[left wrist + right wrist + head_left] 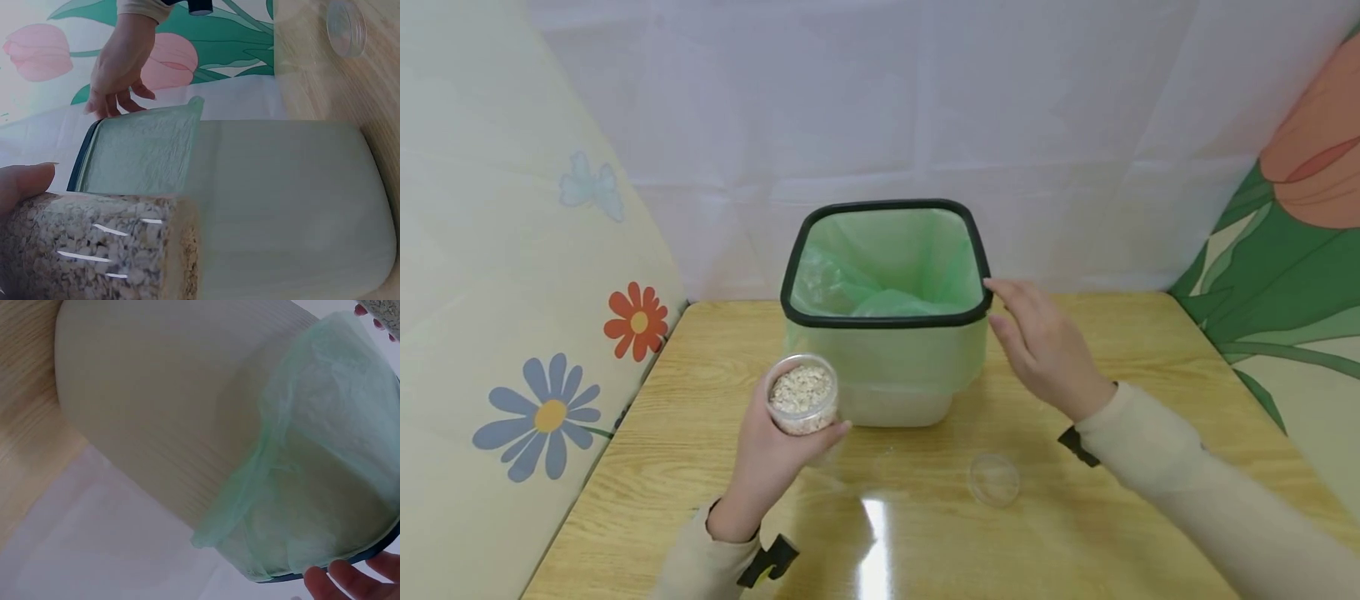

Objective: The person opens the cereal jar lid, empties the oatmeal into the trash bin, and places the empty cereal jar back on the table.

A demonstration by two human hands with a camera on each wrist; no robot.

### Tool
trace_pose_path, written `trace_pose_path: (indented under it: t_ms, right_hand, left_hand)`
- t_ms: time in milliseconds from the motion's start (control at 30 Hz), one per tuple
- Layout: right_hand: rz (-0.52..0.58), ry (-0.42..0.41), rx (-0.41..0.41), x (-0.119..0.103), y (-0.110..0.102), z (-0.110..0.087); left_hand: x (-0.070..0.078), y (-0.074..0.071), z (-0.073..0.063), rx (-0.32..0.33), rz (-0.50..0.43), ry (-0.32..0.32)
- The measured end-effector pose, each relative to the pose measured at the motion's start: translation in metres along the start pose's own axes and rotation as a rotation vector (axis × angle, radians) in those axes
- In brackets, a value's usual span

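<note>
My left hand (766, 458) grips a clear round jar (802, 393) filled with pale flakes that look like oats, its top uncovered. The jar is held in front of the trash bin (887, 410), below and to the left of its black rim (887, 321). A green bag (887, 358) lines the bin and folds over the outside. At the rim's right side, my right hand (1048, 354) touches the edge with its fingertips, the fingers fairly straight. Those fingers (353, 578) also show against the rim in the right wrist view.
A clear round lid (994, 481) lies on the wooden table (1120, 542), to the right in front of the bin. Behind the table hangs a white cloth (925, 100). Panels with painted flowers stand on the left and right.
</note>
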State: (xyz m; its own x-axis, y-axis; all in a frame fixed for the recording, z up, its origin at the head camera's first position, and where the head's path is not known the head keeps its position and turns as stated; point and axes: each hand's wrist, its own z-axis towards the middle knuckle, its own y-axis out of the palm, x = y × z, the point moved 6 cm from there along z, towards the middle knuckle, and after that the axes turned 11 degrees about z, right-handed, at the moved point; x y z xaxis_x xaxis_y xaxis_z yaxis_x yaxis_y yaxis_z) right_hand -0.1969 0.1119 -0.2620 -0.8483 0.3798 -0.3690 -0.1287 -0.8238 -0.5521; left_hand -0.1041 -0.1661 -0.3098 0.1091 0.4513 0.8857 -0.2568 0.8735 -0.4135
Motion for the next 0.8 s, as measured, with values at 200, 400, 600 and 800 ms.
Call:
trace_pose_path:
  t_ms: [200,400,600,800]
  right_hand:
    - [0.064,0.164,-0.057,0.005,-0.001,0.019]
    - [0.104,0.429,-0.16,0.017,0.003,0.039]
    - [0.114,0.646,-0.274,0.029,0.007,0.055]
    - [0.063,0.818,-0.429,0.04,0.013,0.07]
  left_hand:
    - [0.006,-0.01,0.007,-0.003,0.026,0.031]
    - [0.009,-0.019,0.015,-0.012,0.058,0.017]
    - [0.008,-0.031,0.025,-0.007,0.092,-0.002]
    - [0.009,-0.04,0.037,-0.011,0.129,-0.021]
